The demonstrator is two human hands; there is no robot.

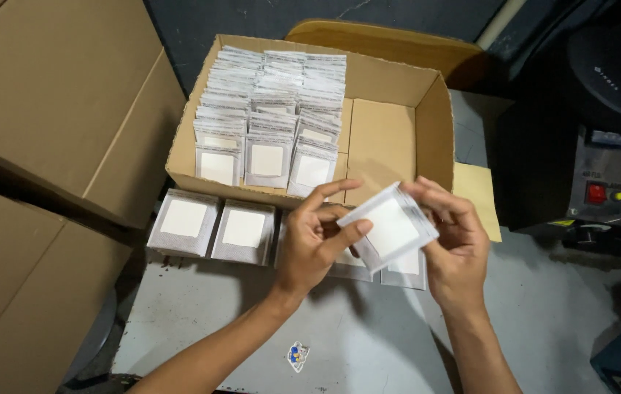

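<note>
Head view: both hands hold one small flat packet (pixel 392 228), clear sleeve with a white square insert, above the grey bench (pixel 354 343). Left hand (pixel 315 244) pinches its left edge, thumb on top, fingers curled under; right hand (pixel 450 244) is closed on the right edge, fingertips along the top. The packet is tilted face-up toward the camera, probably so it can be checked. Just behind it, an open cardboard box (pixel 398 131) holds three rows of like packets (pixel 270 109) standing on edge, packed to the left side, right part bare. Short stacks of packets (pixel 212 228) lie flat on the bench in front of the box, near the hands. Large cartons (pixel 48 146) at left; a dark machine with red buttons (pixel 616 195) at right.
</note>
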